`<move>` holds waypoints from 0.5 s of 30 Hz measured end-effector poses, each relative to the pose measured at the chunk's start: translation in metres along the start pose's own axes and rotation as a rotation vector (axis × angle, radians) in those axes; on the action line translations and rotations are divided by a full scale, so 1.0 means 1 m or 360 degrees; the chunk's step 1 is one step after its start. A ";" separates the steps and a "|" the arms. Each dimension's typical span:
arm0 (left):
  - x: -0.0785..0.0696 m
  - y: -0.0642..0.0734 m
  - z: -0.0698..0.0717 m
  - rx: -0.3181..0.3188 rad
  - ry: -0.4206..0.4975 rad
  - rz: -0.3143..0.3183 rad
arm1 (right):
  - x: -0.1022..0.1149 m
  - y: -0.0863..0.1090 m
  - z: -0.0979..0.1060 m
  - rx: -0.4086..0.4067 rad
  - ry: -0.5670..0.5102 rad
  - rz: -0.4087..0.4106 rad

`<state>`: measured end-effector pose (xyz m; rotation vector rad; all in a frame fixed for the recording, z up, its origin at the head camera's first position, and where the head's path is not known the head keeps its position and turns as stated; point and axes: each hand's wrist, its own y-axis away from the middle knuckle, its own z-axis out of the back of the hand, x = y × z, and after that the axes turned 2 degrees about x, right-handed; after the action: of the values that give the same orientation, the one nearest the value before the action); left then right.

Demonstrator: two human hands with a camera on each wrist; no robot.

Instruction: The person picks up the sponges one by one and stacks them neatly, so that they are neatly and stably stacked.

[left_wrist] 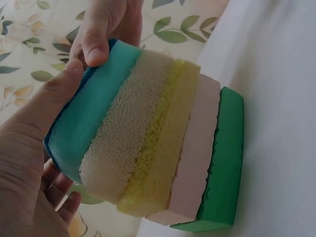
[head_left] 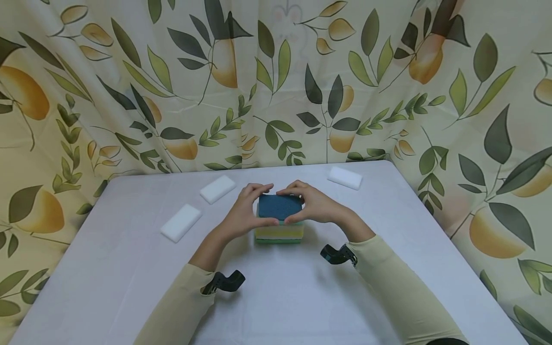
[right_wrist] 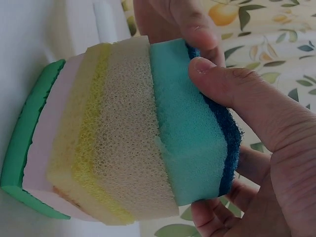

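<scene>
Stack of five soft blocks at centre of the frame, standing on the white surface. Order from the bottom, per wrist views: green block, pink block, yellow sponge, beige block, teal sponge on top, its dark blue scouring face upward. No gap seen between teal and beige; edges slightly out of line. Left hand: grip closed round the left end of the teal sponge, thumb on the near side, fingers behind. Right hand: grip mirrors it at the right end, thumb tip on the foam just under the blue face. Three white blocks lie apart from the stack: two left of centre, one towards the upper right. Handling, estimated: teal sponge very light, foam soft and springy, scouring face stiffer and rough; unlikely to slip or break. Best hold is probably the two ends, near side to far side, with thumbs high on the foam and light, even pressure. A hard squeeze would dent it; a sideways push could shift the beige block or tip the column, which looks tall for its base.
</scene>
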<state>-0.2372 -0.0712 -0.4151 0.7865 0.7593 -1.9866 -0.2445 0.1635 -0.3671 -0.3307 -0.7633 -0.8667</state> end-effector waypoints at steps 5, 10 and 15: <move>-0.003 -0.002 -0.001 0.0007 -0.0042 0.0017 | -0.001 0.001 0.000 -0.0002 0.0015 -0.0018; -0.003 -0.002 -0.002 0.0014 -0.0028 0.0060 | -0.001 0.003 0.001 -0.0007 0.0006 -0.0030; -0.002 -0.002 -0.002 0.0025 0.0016 0.0080 | 0.000 0.004 0.001 -0.0010 -0.0016 -0.0021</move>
<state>-0.2371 -0.0676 -0.4146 0.8180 0.7236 -1.9473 -0.2416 0.1667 -0.3663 -0.3360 -0.7728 -0.8807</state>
